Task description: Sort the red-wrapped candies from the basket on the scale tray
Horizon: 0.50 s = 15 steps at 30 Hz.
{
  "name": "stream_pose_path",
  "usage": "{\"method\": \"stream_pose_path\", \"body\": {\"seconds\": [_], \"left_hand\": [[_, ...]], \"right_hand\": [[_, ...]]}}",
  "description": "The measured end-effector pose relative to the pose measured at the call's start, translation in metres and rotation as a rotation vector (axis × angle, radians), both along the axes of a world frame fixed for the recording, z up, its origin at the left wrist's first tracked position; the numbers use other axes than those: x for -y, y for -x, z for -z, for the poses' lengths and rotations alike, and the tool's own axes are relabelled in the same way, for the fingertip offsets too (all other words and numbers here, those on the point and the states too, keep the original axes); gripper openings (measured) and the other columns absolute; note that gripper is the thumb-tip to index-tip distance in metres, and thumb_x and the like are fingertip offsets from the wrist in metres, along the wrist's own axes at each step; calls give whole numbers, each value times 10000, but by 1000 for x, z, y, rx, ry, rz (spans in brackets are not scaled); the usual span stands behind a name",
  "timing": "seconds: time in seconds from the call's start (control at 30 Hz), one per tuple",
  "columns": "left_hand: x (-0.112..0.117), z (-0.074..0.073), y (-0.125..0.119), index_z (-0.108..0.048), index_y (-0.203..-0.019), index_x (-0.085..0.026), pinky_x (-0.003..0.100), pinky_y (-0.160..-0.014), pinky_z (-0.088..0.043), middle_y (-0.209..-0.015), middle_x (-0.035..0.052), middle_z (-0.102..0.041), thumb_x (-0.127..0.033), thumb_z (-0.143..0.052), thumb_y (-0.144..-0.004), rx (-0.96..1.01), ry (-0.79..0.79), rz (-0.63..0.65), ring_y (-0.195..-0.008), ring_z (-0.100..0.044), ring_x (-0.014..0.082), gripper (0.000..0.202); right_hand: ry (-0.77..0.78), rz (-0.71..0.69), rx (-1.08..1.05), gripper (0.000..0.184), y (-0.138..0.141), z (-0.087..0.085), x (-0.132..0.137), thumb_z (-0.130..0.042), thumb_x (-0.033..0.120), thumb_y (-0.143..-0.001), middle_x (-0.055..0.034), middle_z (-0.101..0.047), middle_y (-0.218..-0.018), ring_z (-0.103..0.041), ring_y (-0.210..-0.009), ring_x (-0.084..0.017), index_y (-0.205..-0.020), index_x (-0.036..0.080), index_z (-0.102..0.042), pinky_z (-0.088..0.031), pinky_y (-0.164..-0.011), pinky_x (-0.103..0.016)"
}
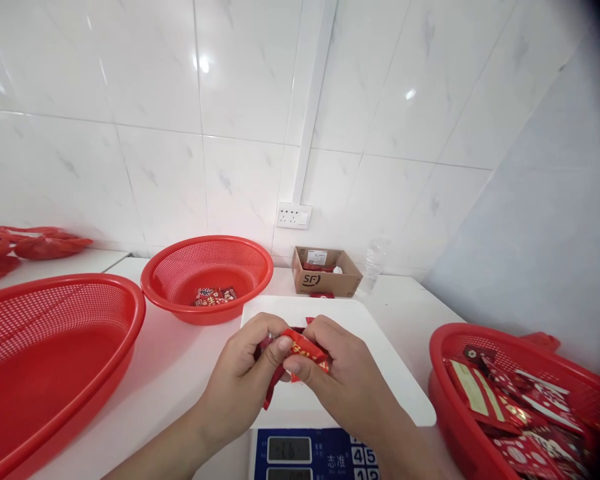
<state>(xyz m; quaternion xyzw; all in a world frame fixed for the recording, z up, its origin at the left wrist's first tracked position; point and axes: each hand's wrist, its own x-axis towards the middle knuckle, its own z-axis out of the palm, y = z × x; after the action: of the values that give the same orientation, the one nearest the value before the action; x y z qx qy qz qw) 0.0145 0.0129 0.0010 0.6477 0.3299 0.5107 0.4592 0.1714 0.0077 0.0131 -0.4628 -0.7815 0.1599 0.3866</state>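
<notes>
Glossy red wrappers with yellow print (307, 348) sit above the white-plated electronic scale (380, 353), pinched between thumb and fingers of both left hand (245, 367) and right hand (350, 367), probably to steady them. The scale's blue panel (336, 460) faces the person, reading "志准"; its display digits are unclear. Right of the scale, a red perforated plastic basket (445, 333) keeps packets (520, 407) within reach. Behind it, a brown cardboard box (350, 287) reads "SF".

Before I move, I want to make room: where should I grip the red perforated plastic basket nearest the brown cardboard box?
Probably take the red plastic basket by its rim's left and right ends, from the near side: it stands upright, its flared lip exposed there.
</notes>
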Motion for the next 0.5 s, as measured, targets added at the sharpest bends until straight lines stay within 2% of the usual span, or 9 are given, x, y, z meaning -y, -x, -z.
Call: {"method": "stream_pose_path", "body": {"seconds": [0.1,0.2,0.3,0.4,0.5], "left_hand": [[3,-2,-1,-543,-753,-187,198,-545,-473,-708,-24,-521,-415,-490,-922,28,46,22,-588,-504,86,289],[5,-2,-1,-576,-789,-190,229,-588,-528,-751,-13,-550,-450,-510,-907,66,103,29,-610,-532,97,293],[7,-3,0,-600,-850,-204,239,-595,-555,-757,-10,-593,-481,-528,-890,136,209,18,-632,-583,111,289],[6,-6,4,-593,-899,-216,206,-567,-546,-763,-19,-628,-485,-581,-857,190,304,-14,-602,-606,97,273],[6,-9,7,-568,-933,-228,175,-529,-521,-752,-33,-643,-458,-643,-819,216,370,-18,-552,-608,82,267]], "right_hand": [[-103,-64,-22,421,1,1,0,-465,468,-937,23,-517,-609,-491,-592,-121,-623,199,-549,-381,-568,-235],[-134,-69,-62,371,0,0,0,-496,389,-934,42,-511,-563,-454,-529,-97,-620,192,-510,-350,-518,-216],[-183,-35,-113,359,-4,-1,1,-506,338,-923,56,-451,-522,-399,-487,-86,-599,194,-456,-312,-470,-210],[-249,22,-212,387,-9,-2,4,-520,283,-906,69,-340,-509,-324,-465,-75,-566,199,-355,-272,-439,-209],[-247,94,-317,410,-12,-5,8,-528,263,-891,71,-274,-523,-269,-465,-72,-565,204,-285,-244,-430,-218]]}}
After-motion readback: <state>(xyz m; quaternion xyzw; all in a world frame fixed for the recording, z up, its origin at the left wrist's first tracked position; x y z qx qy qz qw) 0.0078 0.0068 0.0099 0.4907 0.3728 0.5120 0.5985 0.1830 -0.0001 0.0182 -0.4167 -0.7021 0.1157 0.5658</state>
